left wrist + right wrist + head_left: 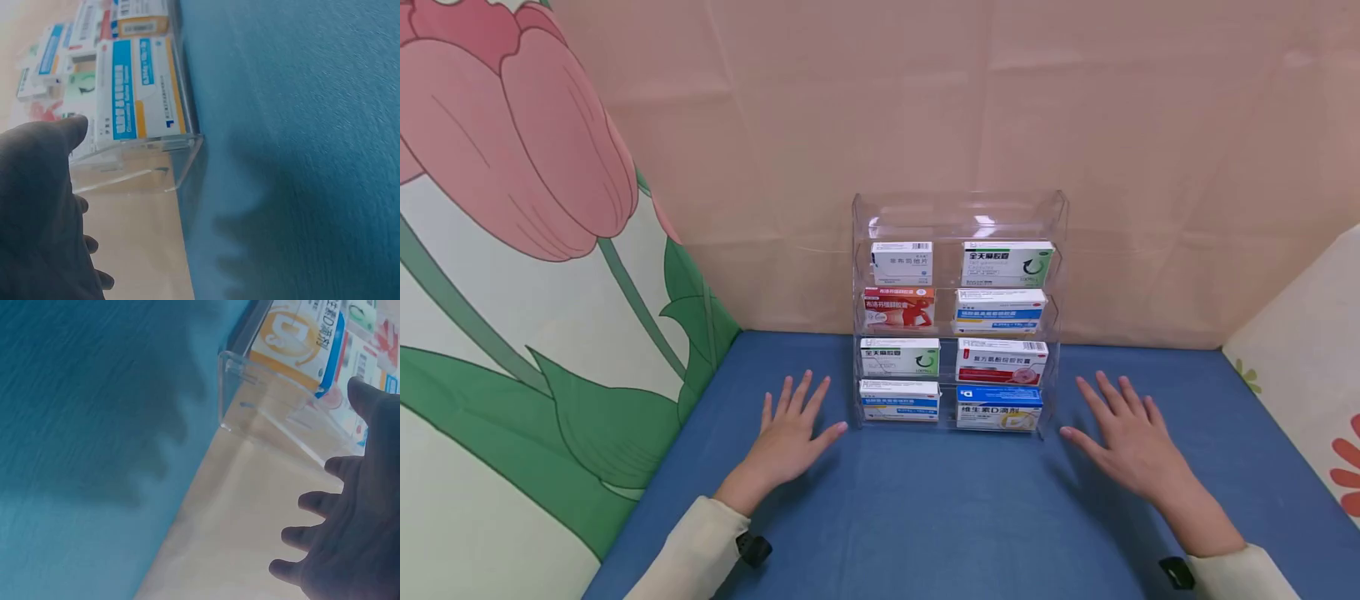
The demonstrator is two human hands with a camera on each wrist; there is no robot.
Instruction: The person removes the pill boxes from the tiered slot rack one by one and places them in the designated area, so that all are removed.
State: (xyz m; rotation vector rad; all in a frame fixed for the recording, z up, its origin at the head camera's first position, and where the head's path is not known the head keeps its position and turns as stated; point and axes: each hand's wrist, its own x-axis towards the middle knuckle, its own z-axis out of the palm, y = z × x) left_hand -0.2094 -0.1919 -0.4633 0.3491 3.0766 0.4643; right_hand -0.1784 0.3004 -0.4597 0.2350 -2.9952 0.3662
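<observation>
A clear plastic tiered rack [947,350] stands on a blue table, with medicine boxes two to a tier. On its lowest tier sit a white-and-blue box [899,400] at left and a blue-topped vitamin D box [998,408] at right. Higher up are a red box [899,307] and a green-and-white box [1007,263]. My left hand [787,442] is spread beside the rack's left side, holding nothing. To the right of the rack my right hand [1133,446] is likewise spread, fingers straight and apart from the rack. Both wrist views show the rack's near side past the thumb.
The blue tabletop [940,517] stretches in front of the rack and to both sides. Behind it hangs a plain pinkish-tan backdrop [940,100]. A tulip-printed panel [535,292] borders the left, and a pale panel [1307,358] with flowers borders the right.
</observation>
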